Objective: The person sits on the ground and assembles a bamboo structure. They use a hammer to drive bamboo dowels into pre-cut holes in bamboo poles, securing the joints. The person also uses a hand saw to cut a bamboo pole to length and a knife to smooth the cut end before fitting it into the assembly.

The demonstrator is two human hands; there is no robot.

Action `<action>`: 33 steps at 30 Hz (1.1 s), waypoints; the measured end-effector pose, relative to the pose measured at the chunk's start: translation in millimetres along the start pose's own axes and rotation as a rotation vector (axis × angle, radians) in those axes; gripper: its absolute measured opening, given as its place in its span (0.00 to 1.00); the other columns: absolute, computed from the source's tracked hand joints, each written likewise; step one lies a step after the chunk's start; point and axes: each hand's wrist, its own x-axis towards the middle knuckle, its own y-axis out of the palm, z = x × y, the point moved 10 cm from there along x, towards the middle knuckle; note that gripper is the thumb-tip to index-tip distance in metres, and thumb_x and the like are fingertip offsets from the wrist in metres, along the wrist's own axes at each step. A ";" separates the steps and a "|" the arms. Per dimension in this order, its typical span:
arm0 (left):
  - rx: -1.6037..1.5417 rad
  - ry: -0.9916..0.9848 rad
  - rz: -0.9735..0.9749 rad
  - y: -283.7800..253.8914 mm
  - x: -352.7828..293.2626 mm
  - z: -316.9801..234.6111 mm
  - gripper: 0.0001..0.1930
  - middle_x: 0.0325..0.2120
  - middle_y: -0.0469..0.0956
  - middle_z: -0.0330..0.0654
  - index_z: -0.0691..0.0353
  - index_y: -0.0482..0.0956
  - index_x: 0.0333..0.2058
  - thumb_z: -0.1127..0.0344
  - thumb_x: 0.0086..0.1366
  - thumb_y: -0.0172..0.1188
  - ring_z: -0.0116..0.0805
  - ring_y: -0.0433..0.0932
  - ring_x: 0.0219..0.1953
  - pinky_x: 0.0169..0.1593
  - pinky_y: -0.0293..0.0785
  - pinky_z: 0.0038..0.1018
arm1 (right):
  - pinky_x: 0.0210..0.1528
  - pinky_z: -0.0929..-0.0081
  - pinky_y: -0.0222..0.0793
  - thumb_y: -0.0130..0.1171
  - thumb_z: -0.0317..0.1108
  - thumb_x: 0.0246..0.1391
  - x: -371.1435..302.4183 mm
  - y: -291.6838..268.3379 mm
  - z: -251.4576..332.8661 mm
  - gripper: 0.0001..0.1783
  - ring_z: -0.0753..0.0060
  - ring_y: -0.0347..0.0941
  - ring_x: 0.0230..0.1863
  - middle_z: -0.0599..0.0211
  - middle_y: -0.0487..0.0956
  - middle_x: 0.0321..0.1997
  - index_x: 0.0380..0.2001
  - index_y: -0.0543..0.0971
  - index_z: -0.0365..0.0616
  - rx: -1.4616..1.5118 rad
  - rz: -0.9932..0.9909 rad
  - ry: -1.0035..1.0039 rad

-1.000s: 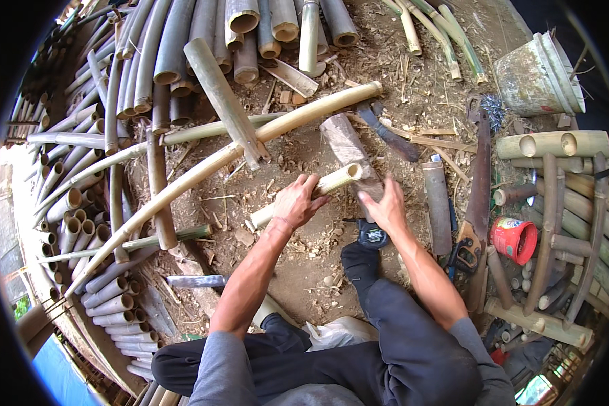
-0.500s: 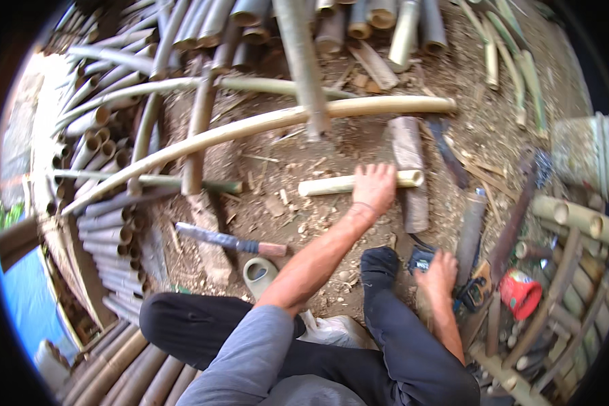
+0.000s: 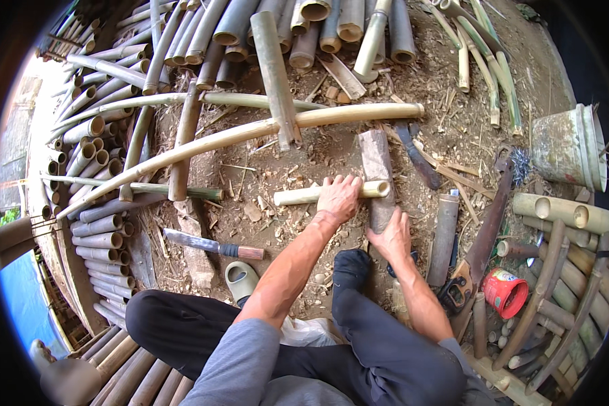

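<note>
My left hand (image 3: 338,197) is wrapped round a short pale bamboo piece (image 3: 292,196). Its right end, with the hollow showing, rests across a squared wooden block (image 3: 376,161). At the near end of that block, my right hand (image 3: 391,237) grips its sides; the fingertips are partly hidden. A dark-socked foot (image 3: 351,271) is just below the hands. Left of my left forearm lies a knife (image 3: 195,241) with a broad blade and wooden handle. Beyond the block is a dark curved blade (image 3: 416,157).
A long bent bamboo pole (image 3: 230,139) crosses the ground ahead, with an upright-looking bamboo length (image 3: 273,74) over it. To the right are a handsaw (image 3: 484,237), a red tin (image 3: 499,291) and a dirty bucket (image 3: 565,152). Bamboo tubes (image 3: 105,254) are stacked left.
My right hand has moved from the dark item beside my foot up to the wooden block's near end. My left hand stays on the bamboo piece. The whole view has shifted slightly.
</note>
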 end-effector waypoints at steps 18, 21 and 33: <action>0.086 0.081 0.174 14.6 -10.9 -13.1 0.25 0.44 0.75 0.43 0.56 0.70 0.50 0.57 0.55 0.65 0.45 0.73 0.51 0.50 0.68 0.46 | 0.48 0.63 0.77 0.60 0.27 0.55 151.8 -96.9 -15.8 0.36 0.55 0.69 0.53 0.46 0.71 0.55 0.67 0.62 0.40 -0.248 -0.327 -0.347; -0.050 0.067 0.124 -4.6 -14.7 -5.0 0.30 0.44 0.76 0.43 0.57 0.71 0.53 0.45 0.57 0.64 0.46 0.74 0.51 0.52 0.68 0.45 | 0.36 0.69 0.80 0.55 0.28 0.58 111.1 -135.0 -25.2 0.29 0.64 0.76 0.37 0.49 0.76 0.43 0.63 0.63 0.38 0.100 -0.434 -0.173; -0.205 0.087 0.008 -15.9 -9.4 -6.7 0.50 0.36 0.80 0.46 0.60 0.78 0.45 0.18 0.37 0.62 0.46 0.80 0.43 0.49 0.72 0.42 | 0.21 0.78 0.70 0.57 0.50 0.65 -33.2 -22.4 -28.3 0.27 0.80 0.72 0.19 0.72 0.72 0.27 0.54 0.70 0.39 0.975 0.210 0.099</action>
